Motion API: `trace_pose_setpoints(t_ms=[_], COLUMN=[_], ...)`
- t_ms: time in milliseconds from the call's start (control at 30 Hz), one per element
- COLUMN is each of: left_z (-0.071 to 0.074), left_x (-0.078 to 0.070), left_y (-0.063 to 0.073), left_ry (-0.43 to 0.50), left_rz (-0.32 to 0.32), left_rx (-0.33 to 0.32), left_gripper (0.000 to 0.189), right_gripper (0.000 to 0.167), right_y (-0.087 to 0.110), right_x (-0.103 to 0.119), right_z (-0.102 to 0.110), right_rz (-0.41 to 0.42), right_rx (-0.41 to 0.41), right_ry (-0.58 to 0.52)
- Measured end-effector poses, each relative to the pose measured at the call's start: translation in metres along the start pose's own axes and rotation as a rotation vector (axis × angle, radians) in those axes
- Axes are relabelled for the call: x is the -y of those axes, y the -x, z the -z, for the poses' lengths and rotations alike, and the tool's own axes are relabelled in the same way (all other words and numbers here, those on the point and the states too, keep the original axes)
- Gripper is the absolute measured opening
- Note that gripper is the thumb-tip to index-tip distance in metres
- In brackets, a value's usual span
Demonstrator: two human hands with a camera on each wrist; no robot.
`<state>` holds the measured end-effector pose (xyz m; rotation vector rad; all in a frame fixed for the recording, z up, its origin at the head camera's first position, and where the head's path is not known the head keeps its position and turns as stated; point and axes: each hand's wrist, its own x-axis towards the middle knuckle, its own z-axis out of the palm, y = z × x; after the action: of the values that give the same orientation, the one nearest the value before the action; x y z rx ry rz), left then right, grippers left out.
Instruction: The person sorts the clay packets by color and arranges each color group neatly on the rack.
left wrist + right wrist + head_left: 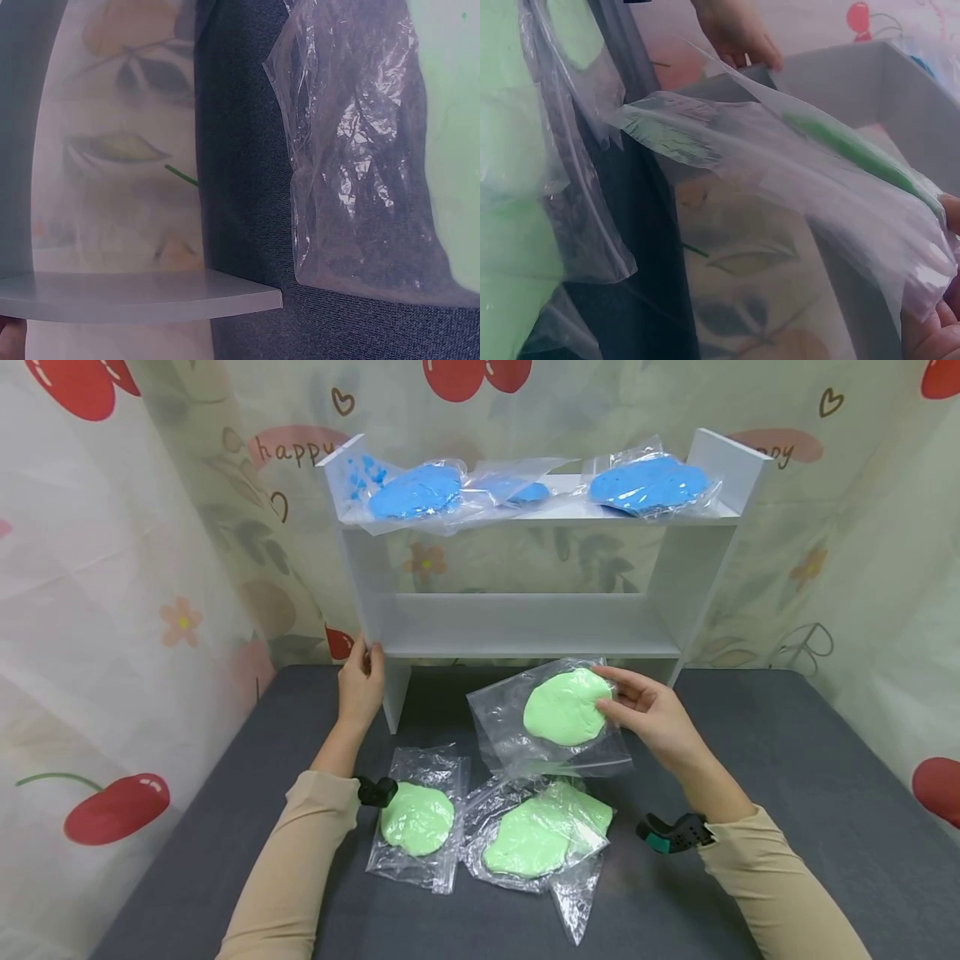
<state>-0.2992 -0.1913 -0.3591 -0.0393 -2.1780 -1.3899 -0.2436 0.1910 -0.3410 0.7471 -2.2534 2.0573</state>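
My right hand (648, 710) pinches the right edge of a clear plastic bag (501, 714) with a flat light-green clay piece (562, 706) inside. The bag is held up in front of the white shelf's lower board (525, 647). In the right wrist view the thumb and fingers (930, 337) hold the bag's edge, and the bag slants across the shelf. My left hand (362, 685) grips the front edge of the shelf's left side panel (367, 585), low down. Below my hands lie two more places with bagged green clay (417, 818), left and middle (532, 835).
On the top shelf board lie several clear bags with blue clay (648, 483), (417, 491). The shelf stands at the back of a dark cloth-covered table (847, 827). Printed curtains (135, 610) hang behind and at both sides.
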Motion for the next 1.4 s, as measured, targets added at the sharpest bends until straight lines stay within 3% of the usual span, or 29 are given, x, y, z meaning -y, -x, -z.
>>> trace_pose_setpoints(t_ms=[333,1400], left_z=[-0.001,0.0], left_x=[0.001,0.002], left_y=[-0.001,-0.002], left_ry=[0.0,0.017], left_rz=[-0.004,-0.01], left_rx=[0.012,-0.005], left_gripper=[0.04,0.039], right_gripper=[0.045,0.041], right_y=[-0.008,-0.037], right_x=[0.007,0.02], right_z=[-0.012,-0.053], right_rz=[0.041,0.005], right_rx=[0.002,-0.177], right_ry=[-0.082,-0.312])
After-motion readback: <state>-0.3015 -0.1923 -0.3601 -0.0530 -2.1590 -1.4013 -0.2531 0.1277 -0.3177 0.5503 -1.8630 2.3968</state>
